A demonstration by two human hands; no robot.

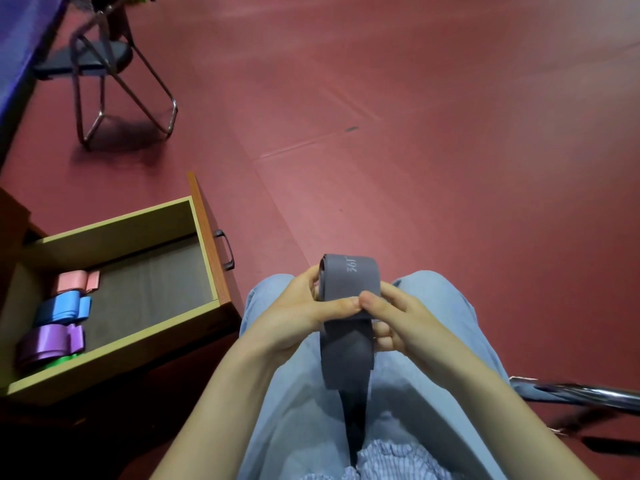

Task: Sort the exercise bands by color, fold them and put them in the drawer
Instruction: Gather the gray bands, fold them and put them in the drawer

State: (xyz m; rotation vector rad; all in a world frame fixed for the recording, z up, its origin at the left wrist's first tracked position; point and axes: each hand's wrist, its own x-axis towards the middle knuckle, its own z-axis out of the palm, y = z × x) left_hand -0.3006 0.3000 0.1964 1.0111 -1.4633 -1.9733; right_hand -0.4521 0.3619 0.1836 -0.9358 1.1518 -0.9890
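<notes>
Matte grey band (349,299) folded flat, left hand (304,313) and right hand (401,323) pinching it, tail hidden between knees, green band (60,361) mostly hidden in wooden drawer (114,346)

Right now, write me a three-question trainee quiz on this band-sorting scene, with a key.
1. True or false: the folded pink rubber band lies inside the open wooden drawer.
2. What colour is the wide rubber band that the left hand and the right hand grip? A grey, B yellow, C white.
3. Fill in: the folded blue band lies between the pink one and the ___ one.
Key: 1 true; 2 A; 3 purple band.
</notes>
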